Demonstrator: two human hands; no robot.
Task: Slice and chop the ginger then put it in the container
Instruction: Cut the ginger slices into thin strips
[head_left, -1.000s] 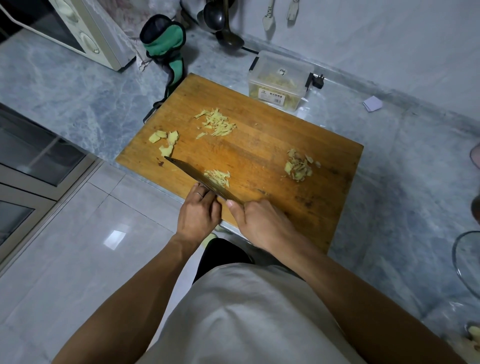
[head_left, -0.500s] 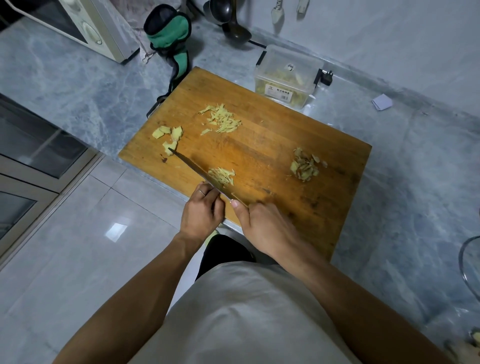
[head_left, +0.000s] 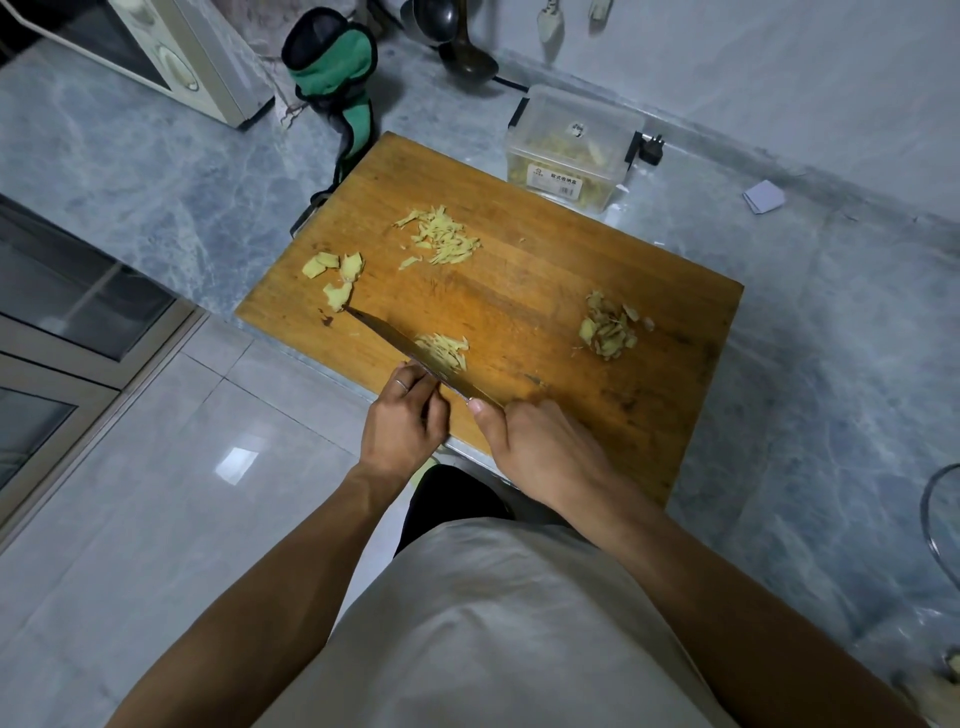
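A wooden cutting board (head_left: 545, 291) lies on the grey marble counter. My right hand (head_left: 545, 447) grips the handle of a knife (head_left: 395, 338), whose blade runs diagonally across the board's near left part. My left hand (head_left: 405, 421) sits against the blade's left side with fingers curled down on a ginger piece, which is mostly hidden. Fresh ginger strips (head_left: 444, 351) lie just right of the blade. More strips (head_left: 441, 241) are piled farther back. Flat ginger slices (head_left: 337, 275) lie at the board's left, and ginger peelings (head_left: 610, 327) at its right. A clear plastic container (head_left: 550, 119) with ginger inside stands behind the board.
A microwave (head_left: 171, 57) stands at the back left and a green-and-black mitt (head_left: 337, 73) beside it. Ladles (head_left: 462, 47) hang on the wall. A folded paper (head_left: 762, 196) lies at the back right. A glass bowl rim (head_left: 935, 519) shows at the right edge.
The view has shifted slightly. Both hands and the knife stay in the same spot on the board, with the small pile of strips beside the blade.
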